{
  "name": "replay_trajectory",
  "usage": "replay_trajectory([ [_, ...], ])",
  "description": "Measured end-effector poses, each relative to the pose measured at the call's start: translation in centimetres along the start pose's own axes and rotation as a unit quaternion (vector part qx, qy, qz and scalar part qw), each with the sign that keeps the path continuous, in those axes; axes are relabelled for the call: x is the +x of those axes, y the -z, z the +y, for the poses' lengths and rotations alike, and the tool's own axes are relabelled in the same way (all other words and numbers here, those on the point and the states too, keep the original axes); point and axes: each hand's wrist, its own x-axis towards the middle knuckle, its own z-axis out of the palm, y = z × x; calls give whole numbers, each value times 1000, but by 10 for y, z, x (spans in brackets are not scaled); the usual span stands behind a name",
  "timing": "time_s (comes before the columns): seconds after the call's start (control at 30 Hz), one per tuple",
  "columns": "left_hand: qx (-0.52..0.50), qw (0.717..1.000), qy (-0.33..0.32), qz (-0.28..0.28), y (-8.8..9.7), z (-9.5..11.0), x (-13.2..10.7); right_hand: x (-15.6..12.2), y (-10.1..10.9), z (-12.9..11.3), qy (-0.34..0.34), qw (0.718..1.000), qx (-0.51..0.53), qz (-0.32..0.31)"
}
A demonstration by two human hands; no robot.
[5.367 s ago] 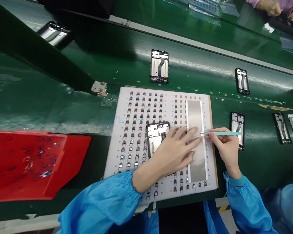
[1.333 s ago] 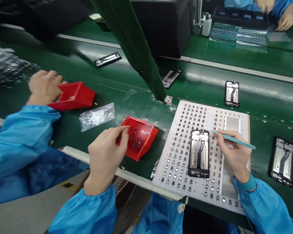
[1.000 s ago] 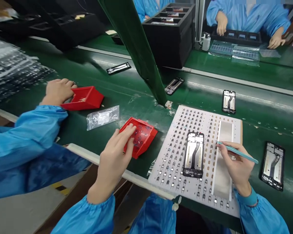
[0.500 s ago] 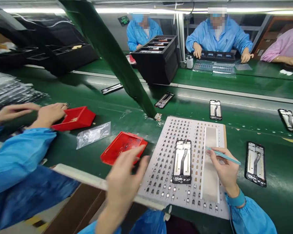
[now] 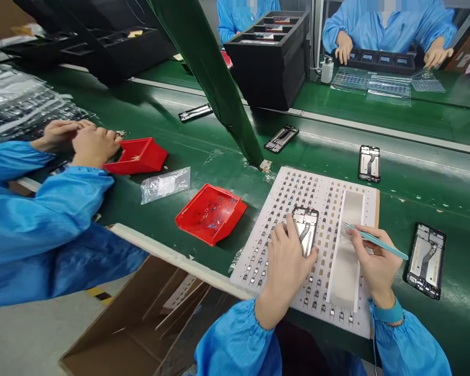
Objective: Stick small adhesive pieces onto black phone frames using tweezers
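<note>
My left hand (image 5: 285,258) lies over the lower part of a phone frame (image 5: 307,230), with fingers along its left edge and the thumb by its right edge. The frame rests on a white board (image 5: 258,245) with rows of small metal clips. Blue tweezers (image 5: 379,242) are pinched in my right hand (image 5: 376,263), their tips over a pale strip (image 5: 344,271) lying on the board's right side. A blue band circles my right wrist. Right of the board lies another phone frame (image 5: 426,261) on the green bench.
A red bin (image 5: 211,214) with small bits stands left of the board, near a clear plastic bag (image 5: 165,185). A green-wrapped post (image 5: 219,94) slants down behind. A co-worker's hands (image 5: 92,143) are by another red bin (image 5: 143,156). More phone frames (image 5: 370,163) lie farther back.
My left hand has moved right from beside the red bin onto the phone frame on the board. My right hand still holds the tweezers over the strip. The camera view has tilted down.
</note>
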Motion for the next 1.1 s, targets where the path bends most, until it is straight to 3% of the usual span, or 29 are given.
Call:
replay_trajectory([
  [0.1,-151,987,28,-44,22,-17,5,1,0,2,0,1000,0,14],
  [0.17,-319,938,45,-129,36,-31,7,2,1,4,-2,1000,-2,26],
  [0.2,-417,886,54,-194,42,-37,7,3,1,6,-4,999,-3,32],
  [0.23,-514,813,65,-265,45,-41,6,3,2,7,-6,999,-5,39],
  [0.3,-671,630,87,-380,44,-42,2,4,3,9,-12,999,-6,48],
  [0.33,-727,545,100,-405,40,-39,-2,5,3,10,-15,999,-7,52],
  [0.37,-771,477,114,-406,34,-35,-6,5,2,10,-18,998,-7,55],
  [0.4,-804,427,127,-393,28,-30,-10,6,2,10,-20,998,-9,58],
  [0.43,-828,395,141,-373,22,-25,-14,6,2,10,-22,998,-12,61],
  [0.5,-851,369,159,-339,11,-19,-19,7,1,10,-21,997,-18,68],
  [0.6,-855,389,154,-305,3,-21,-23,7,1,8,-16,997,-30,71],
  [0.67,-843,428,138,-294,4,-25,-24,7,2,6,-10,997,-41,64],
  [0.7,-829,462,123,-290,6,-27,-24,7,2,6,-7,997,-44,58],
  [0.73,-806,510,97,-284,9,-29,-25,7,2,6,-5,998,-44,54],
  [0.77,-770,576,59,-267,13,-30,-25,7,2,6,-4,998,-39,53],
  [0.87,-565,809,-93,-132,29,-31,-27,7,2,6,-7,998,-21,60],
  [0.9,-478,864,-139,-75,35,-30,-27,7,2,7,-6,998,-21,62],
  [0.93,-396,901,-176,-23,41,-30,-26,7,2,7,-5,998,-25,62],
  [1.0,-270,935,-223,52,49,-29,-25,8,1,8,-5,997,-35,62],
  [1.1,-156,950,-248,109,51,-29,-22,9,1,5,-6,997,-34,74],
])
